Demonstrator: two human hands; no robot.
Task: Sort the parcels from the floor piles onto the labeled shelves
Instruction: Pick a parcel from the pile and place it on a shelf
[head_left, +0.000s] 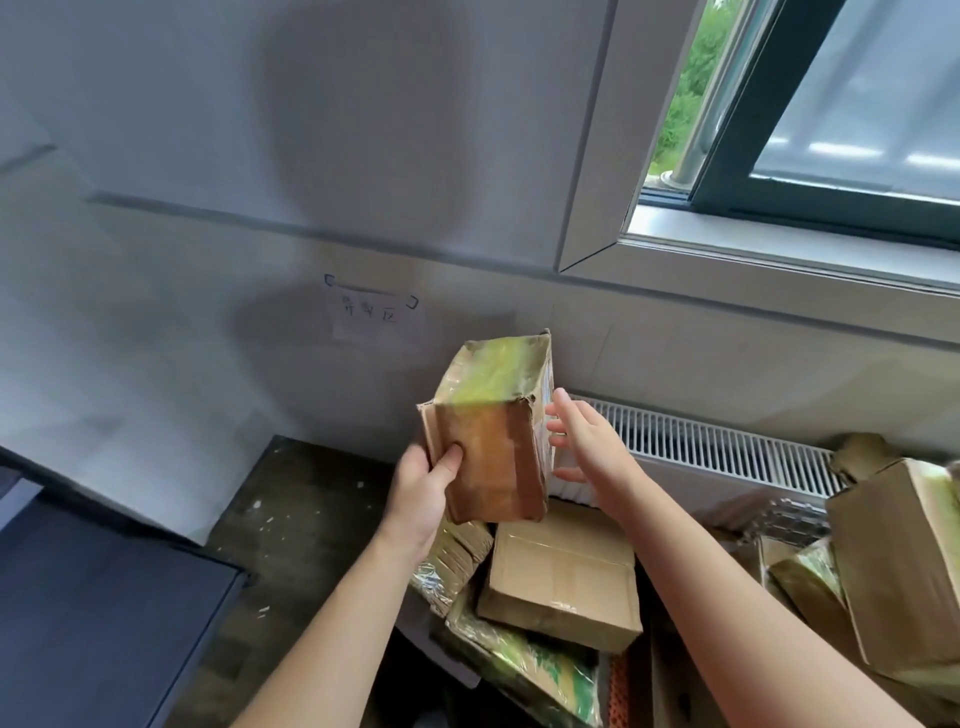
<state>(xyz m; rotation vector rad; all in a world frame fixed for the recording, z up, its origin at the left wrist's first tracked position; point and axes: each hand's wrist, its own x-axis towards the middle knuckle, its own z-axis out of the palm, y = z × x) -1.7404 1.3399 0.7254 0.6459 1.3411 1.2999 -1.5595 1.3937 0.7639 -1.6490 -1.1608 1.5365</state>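
One battered cardboard parcel (491, 431) is up in the air, just in front of the radiator (717, 452) at its left end. The left hand (423, 486) grips its lower corner, thumb across the taped face, while the right hand (582, 441) is flat-fingered just beside the far side, holding nothing. One hand carries it, so it's likely light; the glossy tape looks slick and the top is crushed, so clasp both flat sides. Below the radiator the pile (561, 582) shows five more parcels that I can count, and up-left of the radiator is one paper label (371, 317)
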